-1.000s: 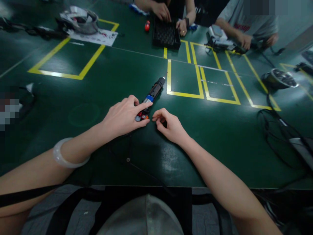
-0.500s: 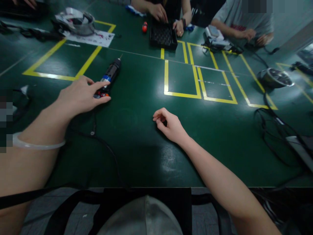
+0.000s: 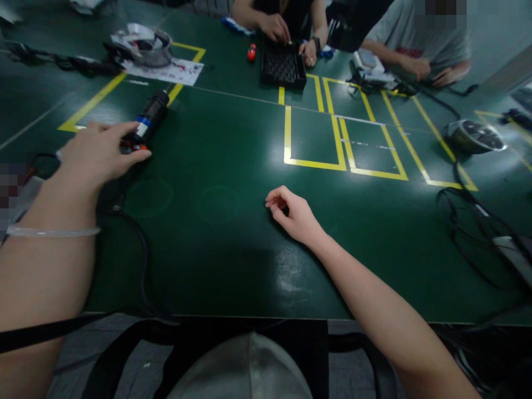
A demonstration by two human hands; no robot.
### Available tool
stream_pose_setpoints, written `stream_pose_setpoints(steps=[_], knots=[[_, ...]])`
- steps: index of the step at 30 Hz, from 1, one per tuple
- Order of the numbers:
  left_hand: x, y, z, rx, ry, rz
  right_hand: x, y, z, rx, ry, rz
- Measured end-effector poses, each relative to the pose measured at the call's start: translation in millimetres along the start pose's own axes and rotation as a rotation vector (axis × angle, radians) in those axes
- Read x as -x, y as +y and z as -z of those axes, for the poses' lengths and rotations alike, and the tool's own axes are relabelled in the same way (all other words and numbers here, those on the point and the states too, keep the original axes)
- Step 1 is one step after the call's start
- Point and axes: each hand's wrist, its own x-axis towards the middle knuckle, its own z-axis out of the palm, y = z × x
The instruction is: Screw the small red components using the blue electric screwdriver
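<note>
My left hand [image 3: 97, 149] is at the left of the green table, closed with thumb and fingers about the rear end of an electric screwdriver [image 3: 150, 116]. The tool is black with a blue band and some red near its back, and its bit points away to the upper right. A black cord [image 3: 143, 244] trails from near the tool to the front edge. My right hand [image 3: 293, 213] rests on the tabletop in the middle, loosely curled with thumb and fingertips together. Nothing shows in it.
Yellow tape rectangles [image 3: 316, 164] mark the green table [image 3: 233, 249]. Across it, a co-worker's hands are at a black tray [image 3: 283, 72], beside a small red object [image 3: 251, 52]. A metal bowl [image 3: 155, 50] stands at the back left; a round metal part [image 3: 474, 136] and cables [image 3: 461, 221] lie right.
My left hand has moved left, taking the electric screwdriver along. My right hand stays curled at the same place on the table. The whole view has shifted slightly.
</note>
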Motion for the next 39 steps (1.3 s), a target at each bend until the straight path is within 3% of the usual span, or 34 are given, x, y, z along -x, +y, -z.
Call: stream_pose_setpoints(steps=[5,20,24,27,32,36,39], knots=[[3.6,8.8,1.0,-0.125,0.130,0.009,-0.1,-0.1,-0.9,-0.004,0.001,-0.003],[12.6,23.2,9.0,-0.275,0.133,0.033,-0.7,-2.9,-0.5,0.009,-0.006,-0.010],[14.1,29.6,10.6,-0.146,0.206,0.108,-1.0,-2.7,-0.5,0.008,-0.002,-0.009],[17.2,46.1,8.6,0.131,0.270,0.024,-1.4,-2.1,-0.9,0.017,0.000,-0.012],[41.4,101.0,-1.6,0.629,0.043,-0.332,-0.8,-3.8,-2.0,0.010,-0.002,-0.013],[73.9,144.8,-5.5,0.741,-0.144,-0.465,0.1,-8.8,-3.6,-0.049,-0.035,-0.035],[91.9,162.7,-4.4,0.758,-0.251,-0.543,0.6,-13.3,-4.6,-0.108,-0.068,-0.080]])
